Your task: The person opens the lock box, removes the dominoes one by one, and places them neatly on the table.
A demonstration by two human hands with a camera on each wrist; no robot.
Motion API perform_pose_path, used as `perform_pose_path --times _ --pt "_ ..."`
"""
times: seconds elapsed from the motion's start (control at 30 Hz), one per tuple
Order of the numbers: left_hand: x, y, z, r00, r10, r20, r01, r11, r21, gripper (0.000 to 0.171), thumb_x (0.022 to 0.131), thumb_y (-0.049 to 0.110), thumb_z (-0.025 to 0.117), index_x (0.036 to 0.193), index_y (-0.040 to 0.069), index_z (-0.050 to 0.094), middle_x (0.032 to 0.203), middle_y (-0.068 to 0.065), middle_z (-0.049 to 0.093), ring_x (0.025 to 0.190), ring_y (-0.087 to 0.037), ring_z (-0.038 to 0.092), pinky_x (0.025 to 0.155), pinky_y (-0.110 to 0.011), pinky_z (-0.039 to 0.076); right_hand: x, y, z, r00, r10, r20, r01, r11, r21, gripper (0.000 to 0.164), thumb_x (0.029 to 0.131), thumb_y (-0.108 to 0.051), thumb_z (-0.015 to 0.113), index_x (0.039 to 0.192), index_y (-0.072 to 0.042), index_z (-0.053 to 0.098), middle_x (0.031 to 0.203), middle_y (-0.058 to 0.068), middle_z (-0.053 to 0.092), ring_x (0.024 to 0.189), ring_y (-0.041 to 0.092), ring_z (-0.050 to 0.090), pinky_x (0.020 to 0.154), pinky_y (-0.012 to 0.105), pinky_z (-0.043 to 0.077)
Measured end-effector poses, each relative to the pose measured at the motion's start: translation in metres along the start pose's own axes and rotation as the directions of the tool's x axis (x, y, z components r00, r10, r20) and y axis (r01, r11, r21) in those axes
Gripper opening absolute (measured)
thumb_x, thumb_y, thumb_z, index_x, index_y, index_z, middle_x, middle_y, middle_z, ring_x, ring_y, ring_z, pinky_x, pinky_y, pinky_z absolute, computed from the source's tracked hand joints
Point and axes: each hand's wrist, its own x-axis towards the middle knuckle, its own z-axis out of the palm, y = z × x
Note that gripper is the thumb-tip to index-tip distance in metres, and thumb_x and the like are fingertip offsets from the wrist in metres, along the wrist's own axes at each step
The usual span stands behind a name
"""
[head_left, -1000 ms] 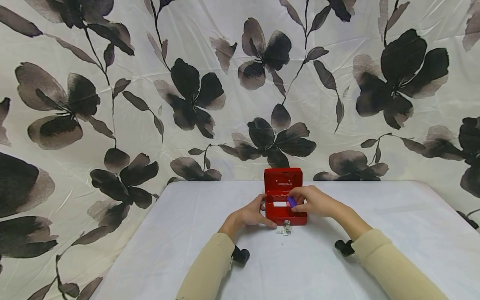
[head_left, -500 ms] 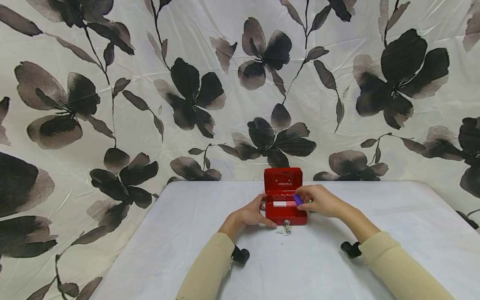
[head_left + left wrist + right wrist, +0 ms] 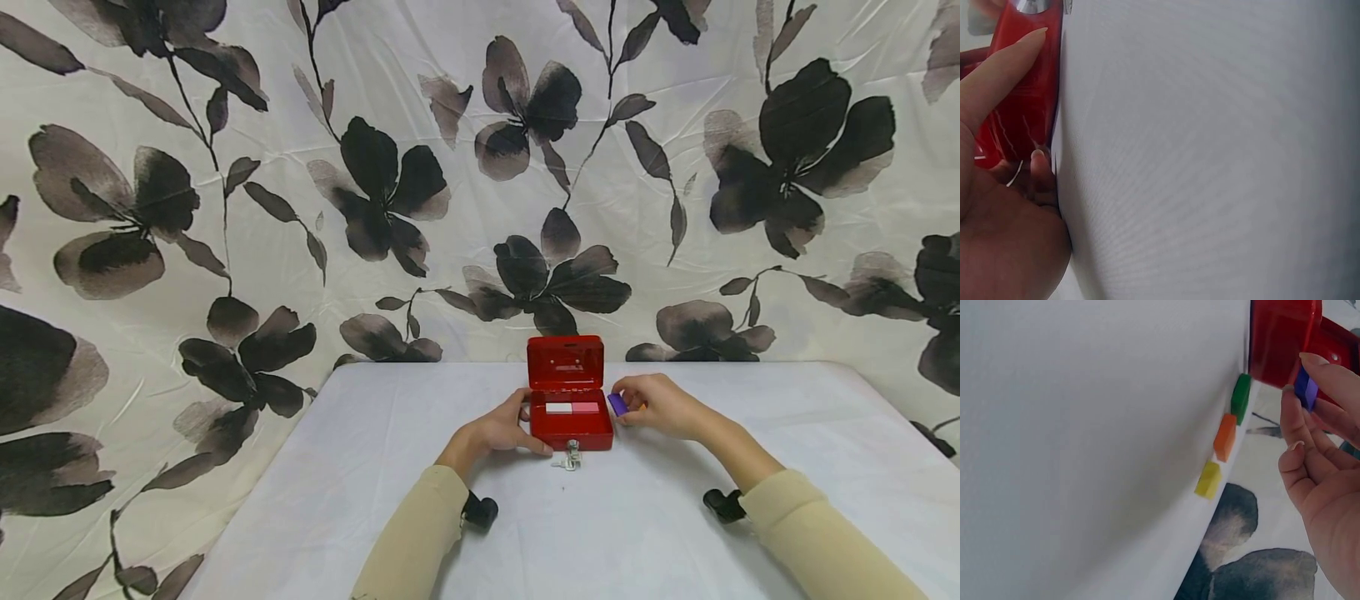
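A small red cash box [image 3: 573,430] stands on the white table with its lid [image 3: 566,363] raised. Inside lie a white block [image 3: 558,408] and a pink block [image 3: 585,407], side by side. My left hand [image 3: 497,425] holds the box at its left front corner, thumb along the front wall and fingers at the side. Just right of the box, my right hand [image 3: 662,406] pinches a purple block [image 3: 1305,389] between thumb and fingertips. On the table beyond that hand, the right wrist view shows a green block [image 3: 1240,399], an orange block [image 3: 1224,437] and a yellow block [image 3: 1209,480] in a row.
A silver lock with keys [image 3: 573,457] is at the front of the box. The white table [image 3: 405,433] reaches back to a hanging cloth [image 3: 420,317] printed with dark flowers. The loose blocks lie close to the table's far edge.
My right hand has moved right with the purple block, from over the box to outside its right wall. The pink block now shows fully. My left hand keeps its place.
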Motion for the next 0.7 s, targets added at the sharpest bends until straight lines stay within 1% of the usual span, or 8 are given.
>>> perform_pose_path --times 0.13,0.33,0.4,0.53,0.7 --pt "0.000 0.001 0.000 1.000 -0.004 0.000 0.004 1.000 0.001 0.100 0.071 0.023 0.095 0.152 0.021 0.036 0.127 0.000 0.055 0.119 -0.023 0.049 0.107 -0.054 0.046 -0.004 0.004 -0.002 1.000 0.009 0.007 -0.009 1.000 -0.003 0.038 0.087 -0.012 0.082 0.118 0.003 0.067 0.091 0.002 0.068 0.079 0.012 0.061 0.077 0.036 0.057" --pt "-0.001 0.002 -0.001 1.000 0.001 0.004 -0.001 1.000 0.000 0.099 0.072 0.023 0.094 0.152 0.021 0.036 0.125 0.000 0.055 0.118 -0.023 0.049 0.107 -0.053 0.046 -0.009 0.008 -0.008 1.000 0.019 0.010 -0.019 1.000 -0.005 0.037 0.086 -0.011 0.082 0.117 0.003 0.067 0.092 0.003 0.068 0.081 0.014 0.064 0.082 0.042 0.059" --pt "-0.001 0.003 -0.001 1.000 0.003 0.004 -0.003 1.000 0.005 0.099 0.072 0.023 0.094 0.152 0.021 0.036 0.125 0.000 0.055 0.118 -0.023 0.049 0.107 -0.053 0.046 -0.011 0.010 -0.010 1.000 0.025 0.007 -0.025 1.000 -0.011 0.037 0.086 -0.011 0.082 0.117 0.003 0.067 0.092 0.003 0.068 0.082 0.014 0.064 0.083 0.042 0.059" --pt "-0.001 0.003 -0.001 1.000 0.000 0.002 0.000 1.000 0.011 0.099 0.072 0.023 0.094 0.152 0.021 0.036 0.125 -0.001 0.055 0.118 -0.023 0.049 0.108 -0.053 0.046 -0.016 0.014 -0.013 1.000 0.030 0.000 -0.030 0.999 -0.025 0.038 0.085 -0.012 0.083 0.117 0.003 0.067 0.091 0.001 0.067 0.081 0.013 0.063 0.081 0.038 0.058" --pt "-0.001 0.002 0.000 1.000 0.004 0.004 -0.004 1.000 0.010 0.099 0.072 0.023 0.094 0.152 0.021 0.036 0.126 0.000 0.055 0.118 -0.023 0.049 0.107 -0.053 0.046 -0.023 0.019 -0.016 1.000 0.022 -0.009 -0.022 0.999 -0.037 0.036 0.085 -0.010 0.082 0.115 0.004 0.067 0.088 0.001 0.066 0.079 0.012 0.062 0.078 0.038 0.057"
